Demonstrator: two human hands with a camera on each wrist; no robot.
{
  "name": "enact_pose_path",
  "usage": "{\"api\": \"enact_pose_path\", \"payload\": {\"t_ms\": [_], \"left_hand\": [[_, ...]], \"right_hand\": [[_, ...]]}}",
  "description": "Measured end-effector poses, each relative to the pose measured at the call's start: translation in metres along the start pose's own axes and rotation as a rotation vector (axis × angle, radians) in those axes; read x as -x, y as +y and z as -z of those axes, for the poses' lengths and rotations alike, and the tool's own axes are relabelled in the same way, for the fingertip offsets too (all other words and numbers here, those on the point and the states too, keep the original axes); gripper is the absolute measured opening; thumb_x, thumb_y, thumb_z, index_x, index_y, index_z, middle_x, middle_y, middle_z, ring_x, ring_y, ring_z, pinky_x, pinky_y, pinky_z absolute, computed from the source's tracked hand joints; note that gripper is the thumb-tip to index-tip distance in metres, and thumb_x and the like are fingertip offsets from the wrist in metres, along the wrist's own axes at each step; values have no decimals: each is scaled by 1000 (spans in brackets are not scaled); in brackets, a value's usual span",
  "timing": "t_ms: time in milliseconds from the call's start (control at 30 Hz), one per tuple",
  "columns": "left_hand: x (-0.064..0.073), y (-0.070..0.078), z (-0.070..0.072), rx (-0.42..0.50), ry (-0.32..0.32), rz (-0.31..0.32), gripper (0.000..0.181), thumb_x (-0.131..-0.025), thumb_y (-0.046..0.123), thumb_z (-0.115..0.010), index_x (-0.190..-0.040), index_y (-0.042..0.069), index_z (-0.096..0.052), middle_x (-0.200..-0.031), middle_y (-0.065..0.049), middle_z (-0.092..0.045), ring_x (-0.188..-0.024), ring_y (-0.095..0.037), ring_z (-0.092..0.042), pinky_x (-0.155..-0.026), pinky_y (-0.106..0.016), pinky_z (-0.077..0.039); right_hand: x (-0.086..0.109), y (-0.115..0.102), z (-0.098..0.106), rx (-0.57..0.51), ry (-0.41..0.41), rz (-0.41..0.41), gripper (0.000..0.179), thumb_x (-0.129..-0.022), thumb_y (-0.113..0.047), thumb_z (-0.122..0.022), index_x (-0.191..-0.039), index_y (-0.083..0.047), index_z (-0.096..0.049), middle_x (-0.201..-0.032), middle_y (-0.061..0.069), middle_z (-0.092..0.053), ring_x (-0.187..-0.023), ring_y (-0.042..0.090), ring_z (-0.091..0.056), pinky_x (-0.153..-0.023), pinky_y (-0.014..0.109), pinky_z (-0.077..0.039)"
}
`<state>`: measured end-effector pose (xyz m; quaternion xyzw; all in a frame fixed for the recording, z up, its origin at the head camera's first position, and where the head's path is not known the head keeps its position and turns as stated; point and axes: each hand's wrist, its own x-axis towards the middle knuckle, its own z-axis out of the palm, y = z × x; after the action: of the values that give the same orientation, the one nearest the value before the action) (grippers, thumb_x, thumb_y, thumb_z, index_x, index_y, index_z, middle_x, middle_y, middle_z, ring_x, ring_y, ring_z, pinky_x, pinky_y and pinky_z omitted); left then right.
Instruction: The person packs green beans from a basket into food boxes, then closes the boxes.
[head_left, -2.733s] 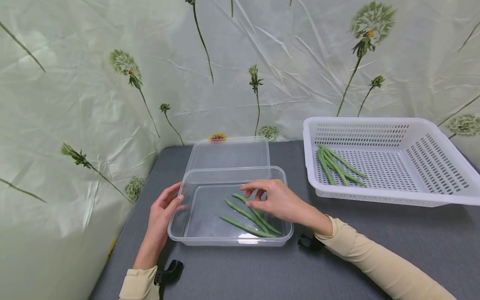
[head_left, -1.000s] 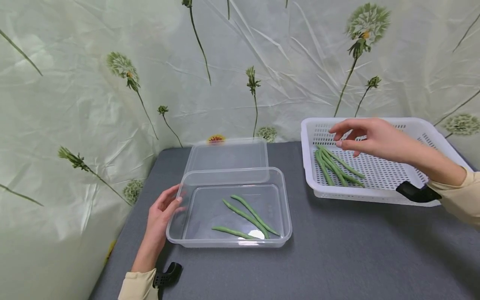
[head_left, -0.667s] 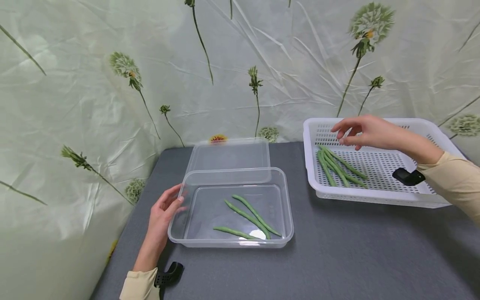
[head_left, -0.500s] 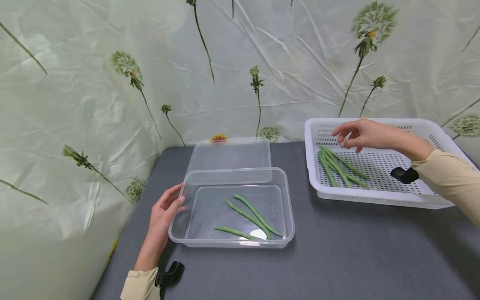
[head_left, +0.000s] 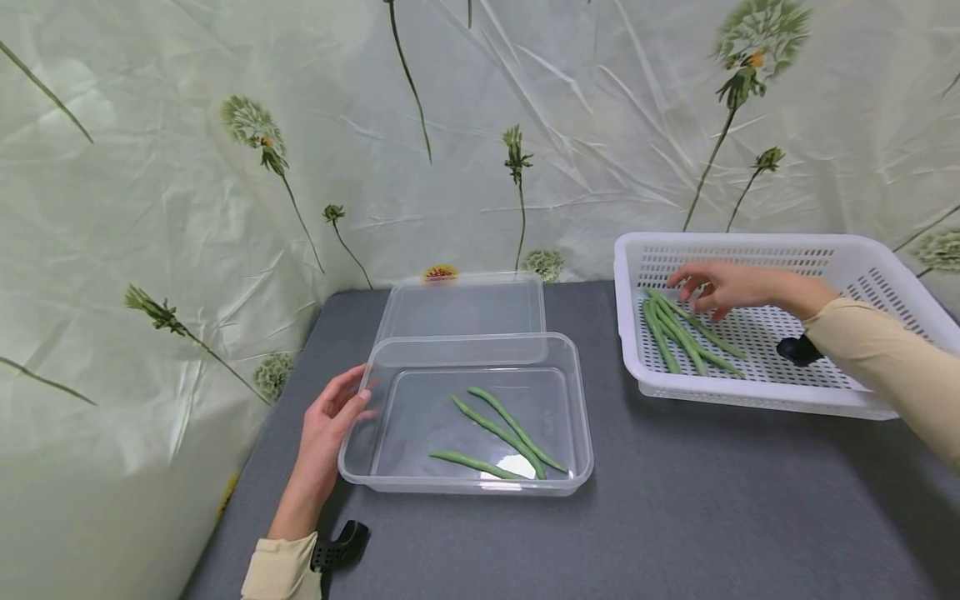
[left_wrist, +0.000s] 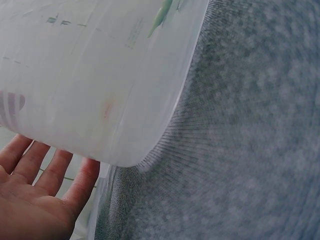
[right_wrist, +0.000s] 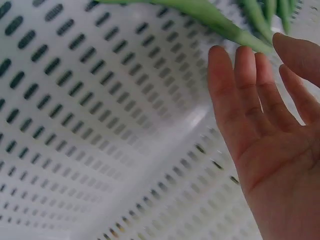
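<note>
At the left end of a clear plastic container (head_left: pixel 465 485), my left hand (head_left: pixel 318 437) rests its fingertips against the wall. In the left wrist view, extended fingers (left_wrist: pixel 82 182) meet the plastic. Three green beans (head_left: pixel 498 429) lie inside the container. My right hand (head_left: pixel 723 286) is inside the white perforated basket (head_left: pixel 750 393), low over several green beans (head_left: pixel 686 337) at its left side. The right wrist view shows the right hand's fingers (right_wrist: pixel 220 75) spread with nothing between them, tips close to a bean (right_wrist: pixel 215 20).
Behind the container lies a clear plastic lid (head_left: pixel 465 304) on the grey cloth (head_left: pixel 637 517) of the table. A pale sheet with a dandelion print (head_left: pixel 420 208) hangs along the back and left side.
My right hand has left the container, moved right to the basket and lowered towards the beans. One bean in the container has shifted left. My left hand has stayed at the container.
</note>
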<state>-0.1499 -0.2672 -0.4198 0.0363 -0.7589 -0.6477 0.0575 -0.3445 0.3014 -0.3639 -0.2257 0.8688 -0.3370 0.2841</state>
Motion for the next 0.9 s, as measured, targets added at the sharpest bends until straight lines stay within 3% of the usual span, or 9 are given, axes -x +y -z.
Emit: {"api": "enact_pose_path", "payload": {"t_ms": [233,433,600,900], "left_hand": [[-1,-2,0,5,10,1,45,-100,23,-61,-141,9,-51,-140,-13,-52,-121,-20,-56,-84,-30,-54],[-1,-1,0,23,8,1,44,-100,21,-61,-141,8,-50,-140,-14,-52,-120,-19,-57,-84,-30,-54],[-1,1,0,17,4,2,45,-100,21,-60,-142,7,-50,-140,-13,-51,-121,-19,-56,-84,-29,-54],[-1,1,1,8,1,4,45,-100,21,-60,-142,8,-50,-140,-12,-51,-122,-20,-56,-85,-31,-53]], "right_hand": [[-7,12,-6,-17,-42,-25,61,-89,6,-63,-143,5,-36,-115,20,-46,-80,23,-56,-62,36,-54],[-9,10,-13,61,-8,2,67,-83,7,-68,-143,4,-37,-110,18,-46,-71,21,-56,-55,33,-51],[-9,8,-16,101,21,-7,65,-84,8,-67,-142,3,-40,-109,18,-47,-69,20,-56,-55,32,-51],[-7,10,-11,36,-9,-21,63,-85,12,-58,-143,7,-37,-114,21,-48,-70,22,-55,-55,34,-50]]}}
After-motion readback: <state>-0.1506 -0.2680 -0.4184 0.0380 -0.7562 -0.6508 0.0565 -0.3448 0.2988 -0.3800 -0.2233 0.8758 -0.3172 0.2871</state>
